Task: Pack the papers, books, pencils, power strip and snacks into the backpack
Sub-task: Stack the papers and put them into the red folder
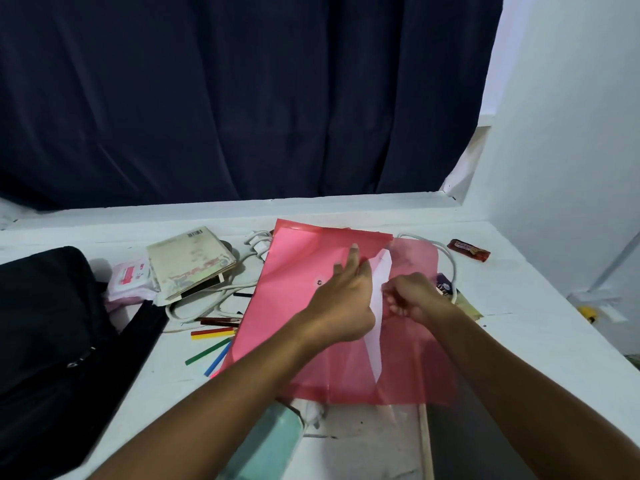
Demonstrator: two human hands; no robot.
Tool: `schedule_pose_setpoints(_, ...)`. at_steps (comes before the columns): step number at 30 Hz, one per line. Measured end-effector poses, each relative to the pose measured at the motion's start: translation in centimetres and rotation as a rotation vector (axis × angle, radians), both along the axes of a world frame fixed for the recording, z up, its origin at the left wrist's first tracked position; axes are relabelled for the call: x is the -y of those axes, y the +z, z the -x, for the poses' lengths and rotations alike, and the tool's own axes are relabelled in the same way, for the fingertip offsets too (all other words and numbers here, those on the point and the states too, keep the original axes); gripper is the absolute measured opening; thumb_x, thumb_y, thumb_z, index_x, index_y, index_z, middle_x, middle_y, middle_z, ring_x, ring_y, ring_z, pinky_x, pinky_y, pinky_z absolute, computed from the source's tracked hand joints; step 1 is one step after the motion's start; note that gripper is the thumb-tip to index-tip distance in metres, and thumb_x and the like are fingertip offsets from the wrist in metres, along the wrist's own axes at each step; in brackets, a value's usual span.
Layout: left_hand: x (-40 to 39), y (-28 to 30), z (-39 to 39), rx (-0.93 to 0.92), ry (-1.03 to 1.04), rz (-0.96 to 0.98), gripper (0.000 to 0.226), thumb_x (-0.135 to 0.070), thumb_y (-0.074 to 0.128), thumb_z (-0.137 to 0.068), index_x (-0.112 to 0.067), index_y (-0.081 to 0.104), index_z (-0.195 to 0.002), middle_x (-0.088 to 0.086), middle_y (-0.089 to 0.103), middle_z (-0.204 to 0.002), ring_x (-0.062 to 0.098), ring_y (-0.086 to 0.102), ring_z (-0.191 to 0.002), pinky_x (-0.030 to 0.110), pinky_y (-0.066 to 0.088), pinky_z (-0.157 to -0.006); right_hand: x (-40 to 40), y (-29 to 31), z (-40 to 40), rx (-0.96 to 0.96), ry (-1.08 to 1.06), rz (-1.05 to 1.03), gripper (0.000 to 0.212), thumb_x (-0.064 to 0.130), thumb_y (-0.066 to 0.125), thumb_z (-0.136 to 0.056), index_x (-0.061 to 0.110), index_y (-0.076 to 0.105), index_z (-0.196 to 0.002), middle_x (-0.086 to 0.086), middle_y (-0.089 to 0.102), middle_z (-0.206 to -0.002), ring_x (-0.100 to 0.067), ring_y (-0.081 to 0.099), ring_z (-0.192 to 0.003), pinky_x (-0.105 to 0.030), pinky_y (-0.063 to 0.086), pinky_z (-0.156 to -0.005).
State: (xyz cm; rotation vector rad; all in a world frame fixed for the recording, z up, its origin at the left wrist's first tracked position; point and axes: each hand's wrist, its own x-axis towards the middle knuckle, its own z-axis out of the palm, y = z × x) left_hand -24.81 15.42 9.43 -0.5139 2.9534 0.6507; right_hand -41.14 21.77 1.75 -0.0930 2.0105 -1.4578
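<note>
Curtain cloth, dark navy and hanging in soft folds, fills the space behind the white painted tabletop, whose surface looks matte and scuffed. My landmark is the red folder, a thin translucent plastic envelope with a snap button, lying flat in the middle of the tabletop with its flap raised.

Left of the folder sits the backpack, black, soft fabric, slumped at the tabletop's left edge. Beyond the folder's upper left corner lies a book, cream-covered and rectangular, resting tilted on other things. Just left of the book is a pink and white soft packet. A white rubbery cable of the power strip loops under the book and runs behind the folder, showing again at the folder's upper right. Against the folder's left edge lie the pencils, slim sticks in red, yellow, green and blue. Well off the folder's upper right corner rests a snack bar in a glossy dark red wrapper.

My left hand rests on the folder's flap, fingers straight, its grip apart. My right hand has its grip curled and pinching a white sheet of paper at the folder's mouth; the sheet is partly inside.
</note>
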Motion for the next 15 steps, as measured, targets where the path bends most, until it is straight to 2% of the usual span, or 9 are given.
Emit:
schedule_pose_setpoints(2, 0.0, 0.0, 0.0, -0.003, 0.002, 0.009, 0.080, -0.001, 0.040, -0.085, -0.014, 0.002, -0.153, 0.004, -0.021, -0.160, 0.033, 0.000, -0.149, 0.058, 0.026, -0.112, 0.4, 0.3, -0.1, -0.004, 0.027, -0.006, 0.020, -0.004, 0.057, -0.082, 0.004, 0.050, -0.065, -0.008, 0.037, -0.053, -0.016, 0.031, -0.041, -0.017, 0.028, -0.038)
schedule_pose_setpoints(4, 0.1, -0.1, 0.0, -0.005, 0.011, 0.020, 0.076, -0.001, 0.041, -0.084, -0.011, 0.008, -0.152, 0.003, -0.020, -0.161, 0.032, 0.002, -0.149, 0.057, 0.028, -0.111, 0.7, 0.4, 0.0, 0.009, 0.040, 0.014, 0.023, -0.007, 0.055, -0.082, 0.004, 0.049, -0.064, -0.007, 0.035, -0.052, -0.016, 0.031, -0.041, -0.017, 0.030, -0.036)
schedule_pose_setpoints(7, 0.4, 0.0, -0.1, -0.012, 0.020, 0.031, 0.074, -0.003, 0.041, -0.085, -0.009, 0.009, -0.152, 0.003, -0.020, -0.161, 0.030, 0.004, -0.150, 0.056, 0.029, -0.111, 0.8, 0.5, 0.0, 0.018, -0.010, 0.083, 0.020, -0.009, 0.053, -0.085, 0.002, 0.054, -0.068, -0.011, 0.046, -0.056, -0.020, 0.043, -0.046, -0.018, 0.040, -0.032)
schedule_pose_setpoints(10, 0.4, 0.0, -0.3, -0.014, 0.023, 0.026, 0.075, -0.004, 0.041, -0.085, -0.011, 0.009, -0.153, 0.001, -0.020, -0.161, 0.030, 0.006, -0.149, 0.056, 0.030, -0.110, 0.9, 0.3, -0.1, 0.015, -0.084, 0.174, 0.017, -0.007, 0.051, -0.088, 0.001, 0.057, -0.075, -0.010, 0.055, -0.059, -0.018, 0.052, -0.045, -0.022, 0.046, -0.036)
schedule_pose_setpoints(13, 0.2, 0.1, -0.6, -0.021, 0.006, 0.034, 0.071, -0.004, 0.041, -0.085, -0.010, 0.015, -0.151, 0.001, -0.017, -0.161, 0.029, 0.011, -0.149, 0.056, 0.033, -0.108, 1.5, 0.4, -0.3, -0.094, -0.067, 0.174, 0.024, -0.003, 0.054, -0.088, 0.005, 0.056, -0.066, -0.007, 0.049, -0.050, -0.018, 0.042, -0.039, -0.028, 0.037, -0.042)
schedule_pose_setpoints(15, 0.1, 0.2, -0.8, -0.029, 0.018, 0.034, 0.072, -0.003, 0.041, -0.085, -0.010, 0.014, -0.151, 0.001, -0.017, -0.162, 0.029, 0.015, -0.148, 0.056, 0.033, -0.108, 2.0, 0.7, -0.6, -0.182, -0.037, 0.162, 0.034, -0.002, 0.053, -0.088, 0.008, 0.056, -0.055, -0.005, 0.049, -0.046, -0.019, 0.043, -0.042, -0.033, 0.036, -0.048)
